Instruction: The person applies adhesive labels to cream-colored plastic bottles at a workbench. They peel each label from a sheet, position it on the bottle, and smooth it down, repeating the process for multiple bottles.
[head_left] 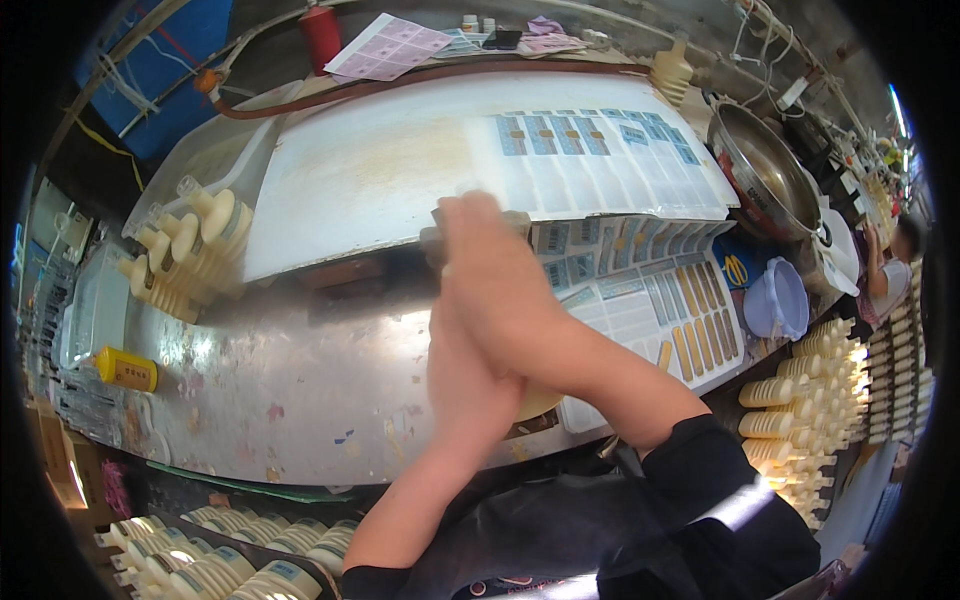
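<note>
My right hand [495,285] lies across my left hand [465,375] at the middle of the metal bench. Its fingers stretch away from me, slightly smeared by motion. The left fingers are hidden behind the right hand. A rounded cream piece [540,402], apparently part of a bottle, shows under my wrists; most of it is covered. Around my fingertips is a dark block-like thing [432,243], partly hidden. To the right, a backing sheet [620,315] carries blue-grey and gold label strips. Beyond my hands, a white board [370,165] holds blue labels [555,135].
Cream bottles [190,245] cluster at left near a yellow container [127,369]. More bottles fill trays at lower left [215,570] and stacks at right [790,400]. A purple bucket [775,300] and metal pan [765,165] stand right. Another person [888,270] is at far right.
</note>
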